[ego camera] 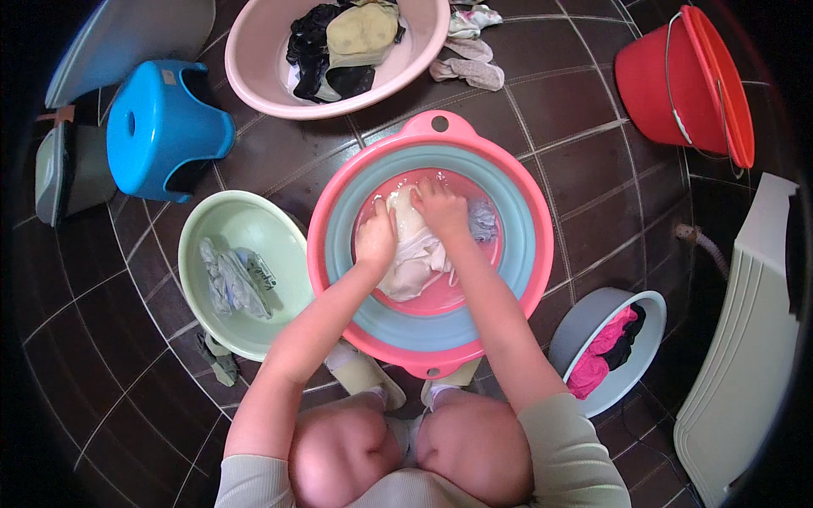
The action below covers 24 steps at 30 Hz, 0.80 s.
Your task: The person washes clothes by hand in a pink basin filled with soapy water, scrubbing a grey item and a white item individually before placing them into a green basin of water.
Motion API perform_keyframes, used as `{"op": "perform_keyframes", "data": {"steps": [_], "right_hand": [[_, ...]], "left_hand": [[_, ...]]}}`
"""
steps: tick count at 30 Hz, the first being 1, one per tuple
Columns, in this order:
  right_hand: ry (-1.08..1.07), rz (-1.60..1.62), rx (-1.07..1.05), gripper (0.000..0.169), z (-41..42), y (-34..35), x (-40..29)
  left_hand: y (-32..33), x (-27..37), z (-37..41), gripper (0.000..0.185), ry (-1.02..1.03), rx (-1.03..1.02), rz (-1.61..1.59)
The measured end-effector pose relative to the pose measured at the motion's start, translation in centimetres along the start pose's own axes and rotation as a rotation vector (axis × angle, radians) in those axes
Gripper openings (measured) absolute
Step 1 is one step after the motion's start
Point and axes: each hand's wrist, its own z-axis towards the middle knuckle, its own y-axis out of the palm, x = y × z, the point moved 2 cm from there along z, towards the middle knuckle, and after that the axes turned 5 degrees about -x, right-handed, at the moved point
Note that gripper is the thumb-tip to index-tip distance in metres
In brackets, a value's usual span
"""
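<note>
Both my hands are in a pink and blue collapsible basin (537, 254) with water in it, on a white wet garment (413, 251). My left hand (376, 238) holds the garment's left edge, thumb and finger upward. My right hand (439, 206) lies over its upper right part with the fingers bent onto the cloth; the fingertips are partly hidden. A grey-blue bunched cloth (482, 220) lies in the basin just right of my right hand.
Around the basin on dark tiles stand a green basin with pale cloth (197, 222), a pink tub with dark and beige clothes (241, 57), a grey basin with pink and black cloth (657, 330), a blue stool (146, 136) and a red bucket (654, 89). Socks (473, 73) lie at top.
</note>
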Motion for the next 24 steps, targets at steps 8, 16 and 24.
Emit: {"op": "perform_keyframes", "data": {"steps": [8, 16, 24], "right_hand": [[0.458, 0.986, 0.146, 0.022, -1.2, -2.6, 1.1], [0.459, 1.109, 0.082, 0.018, -5.2, -11.7, -6.8], [0.353, 0.903, 0.083, 0.025, -4.3, -15.0, -8.0]], "left_hand": [[-2.7, 1.0, 0.3, 0.035, -0.055, 0.038, -0.781], [-6.5, 6.7, -5.4, 0.028, -0.225, -0.223, -1.502], [-7.3, 5.0, -4.7, 0.043, -0.104, -0.239, -1.275]]}}
